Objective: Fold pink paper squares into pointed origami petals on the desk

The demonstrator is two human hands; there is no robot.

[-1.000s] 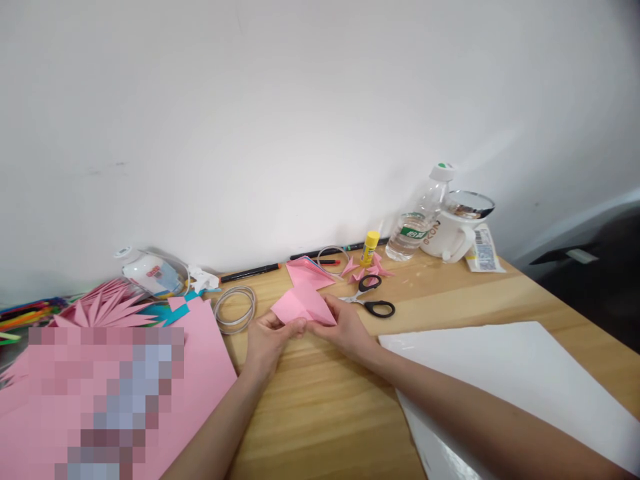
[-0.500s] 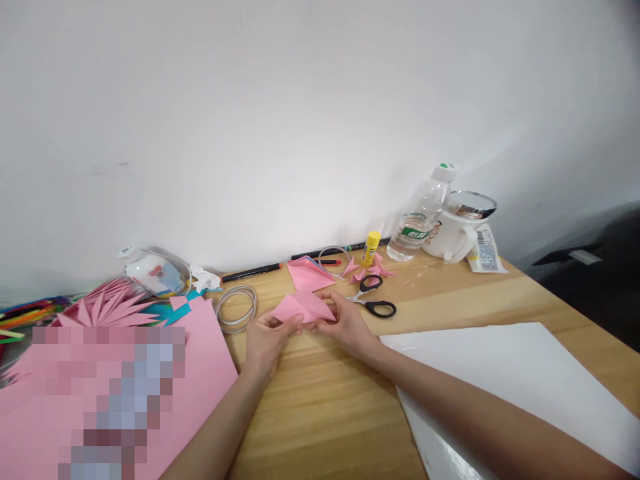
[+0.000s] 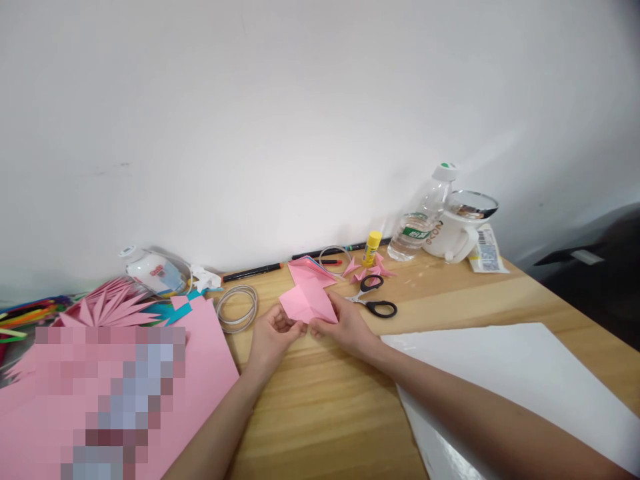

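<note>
A creased sheet of pink paper [image 3: 309, 303] is held up between my hands, above the wooden table. My left hand [image 3: 274, 333] pinches its lower left edge with the thumb near the bottom corner. On the other side my right hand [image 3: 347, 327] grips the right edge, thumb in front and fingers behind. Just beyond it lies a stack of folded pink paper [image 3: 307, 270]. Black-handled scissors [image 3: 373, 297] rest to the right of my right hand, their blades partly hidden behind it.
A glue stick [image 3: 371, 249] stands by small folded pink pieces [image 3: 380, 267]. Farther right are a water bottle [image 3: 413, 223] and a white mug [image 3: 447, 237]. A white board [image 3: 500, 373] lies at right. Coiled wire [image 3: 237, 309], a marker [image 3: 253, 272] and pink sheets [image 3: 210, 353] are left.
The pink paper has opened from a folded, pointed shape into a wider, flatter one. My left hand has shifted slightly right and lower on its edge.
</note>
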